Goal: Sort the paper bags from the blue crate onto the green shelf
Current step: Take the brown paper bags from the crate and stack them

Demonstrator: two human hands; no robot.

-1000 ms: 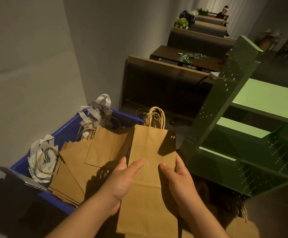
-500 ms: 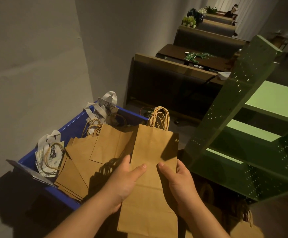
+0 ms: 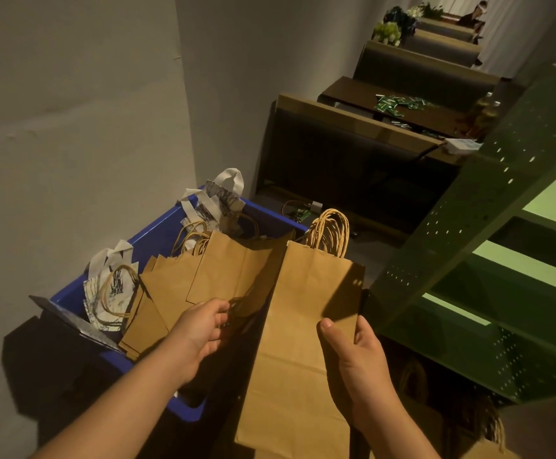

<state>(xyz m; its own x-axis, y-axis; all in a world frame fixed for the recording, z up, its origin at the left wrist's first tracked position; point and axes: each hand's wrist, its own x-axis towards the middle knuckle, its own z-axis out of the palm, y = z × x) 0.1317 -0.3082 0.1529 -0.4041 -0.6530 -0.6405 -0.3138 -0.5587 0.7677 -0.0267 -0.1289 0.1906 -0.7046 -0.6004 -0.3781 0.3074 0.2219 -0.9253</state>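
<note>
My right hand (image 3: 357, 362) grips a flat brown paper bag (image 3: 303, 326) by its right edge, thumb on the front. The bag's twisted paper handles (image 3: 328, 231) point away from me. My left hand (image 3: 200, 332) hovers just left of that bag with loosely curled fingers and holds nothing. Below it the blue crate (image 3: 157, 233) holds several more brown bags (image 3: 223, 270) and white printed bags (image 3: 114, 286). The green shelf (image 3: 468, 233) stands to the right with light green boards (image 3: 521, 266).
A grey wall runs along the left behind the crate. Dark wooden booth benches (image 3: 353, 160) and a table with small green items (image 3: 399, 102) stretch away ahead. More brown bags with handles (image 3: 488, 425) lie low at the bottom right by the shelf.
My left hand has come off the brown bag and drawn back to the left. The bag has shifted right toward the shelf, held by my right hand alone.
</note>
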